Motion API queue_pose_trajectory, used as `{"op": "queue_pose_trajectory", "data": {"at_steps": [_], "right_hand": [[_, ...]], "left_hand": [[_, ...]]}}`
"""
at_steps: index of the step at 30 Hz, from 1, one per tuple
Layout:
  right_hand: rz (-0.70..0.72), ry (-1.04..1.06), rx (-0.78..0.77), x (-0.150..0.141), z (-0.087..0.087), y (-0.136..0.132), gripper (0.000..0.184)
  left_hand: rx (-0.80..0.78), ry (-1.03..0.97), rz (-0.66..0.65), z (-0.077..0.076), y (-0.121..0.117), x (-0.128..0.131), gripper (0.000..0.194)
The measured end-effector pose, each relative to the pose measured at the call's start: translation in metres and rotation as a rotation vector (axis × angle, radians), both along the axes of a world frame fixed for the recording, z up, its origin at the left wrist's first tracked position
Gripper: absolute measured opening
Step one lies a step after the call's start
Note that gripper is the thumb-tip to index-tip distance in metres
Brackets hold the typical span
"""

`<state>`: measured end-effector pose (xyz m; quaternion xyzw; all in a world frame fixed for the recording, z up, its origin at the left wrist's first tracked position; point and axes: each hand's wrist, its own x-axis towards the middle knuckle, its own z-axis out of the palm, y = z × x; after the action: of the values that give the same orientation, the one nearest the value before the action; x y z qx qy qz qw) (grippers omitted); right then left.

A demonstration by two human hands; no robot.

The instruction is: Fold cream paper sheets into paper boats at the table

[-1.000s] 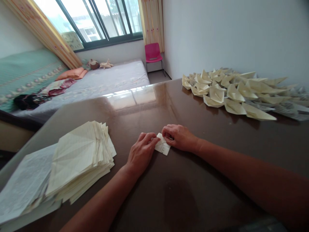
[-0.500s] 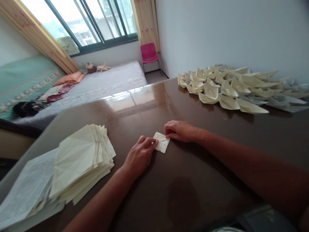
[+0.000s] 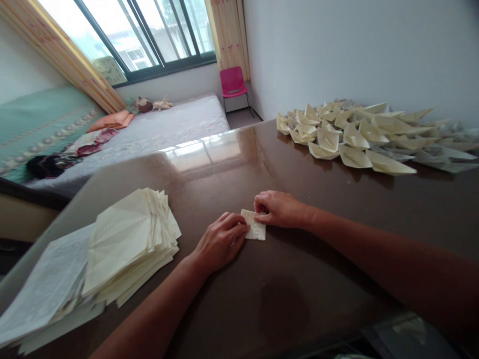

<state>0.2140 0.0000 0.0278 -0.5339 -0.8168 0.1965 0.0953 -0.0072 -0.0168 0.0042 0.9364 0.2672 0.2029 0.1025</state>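
Note:
A small folded square of cream paper (image 3: 256, 232) lies on the glossy brown table (image 3: 224, 309) between my hands. My left hand (image 3: 223, 240) is closed, its thumb and fingertips on the paper's left edge. At the upper right edge of the paper is my right hand (image 3: 279, 208), fingers curled and thumb laid over it. Part of the square is hidden under the fingertips. To the left stands a stack of cream paper sheets (image 3: 118, 244), on top of greyish printed sheets (image 3: 48, 284).
Many boat-shaped folded papers (image 3: 355, 137) cover the table's far right, by the white wall (image 3: 348, 50). Past the far edge are a bed (image 3: 187, 114) and a pink chair (image 3: 234, 82). Something dark and partly cut off sits at the bottom right (image 3: 407, 334).
The paper square has turned, its lower edge now lying nearly level. My right hand has shifted slightly down and toward me, its thumb now over the paper. My left hand keeps its hold.

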Motion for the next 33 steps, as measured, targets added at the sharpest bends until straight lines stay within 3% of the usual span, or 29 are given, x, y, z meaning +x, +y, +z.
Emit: {"op": "queue_pose_trajectory", "data": {"at_steps": [8,12,15,20,26,29,33], "right_hand": [[-0.008,0.014,-0.087,0.004,0.005,0.001,0.019],[0.029,0.166,-0.197,0.006,-0.001,0.007,0.013],[0.048,0.300,-0.196,0.004,-0.002,0.006,0.010],[0.026,0.455,0.076,-0.007,0.004,-0.007,0.008],[0.262,0.180,0.482,-0.010,0.013,-0.022,0.014],[0.347,0.100,0.588,-0.010,0.013,-0.025,0.020],[0.372,0.131,0.596,-0.010,0.009,-0.021,0.021]], "left_hand": [[0.035,0.029,0.022,-0.001,-0.001,0.000,0.013],[0.055,0.037,0.030,-0.002,-0.003,0.002,0.014],[0.071,0.004,0.079,-0.003,-0.003,0.003,0.012],[0.119,-0.134,0.229,-0.004,-0.003,0.001,0.013],[0.322,-0.181,0.370,0.000,-0.008,0.000,0.028],[0.416,-0.144,0.399,0.005,-0.010,0.000,0.012],[0.320,-0.193,0.303,0.009,-0.007,-0.003,0.011]]}}
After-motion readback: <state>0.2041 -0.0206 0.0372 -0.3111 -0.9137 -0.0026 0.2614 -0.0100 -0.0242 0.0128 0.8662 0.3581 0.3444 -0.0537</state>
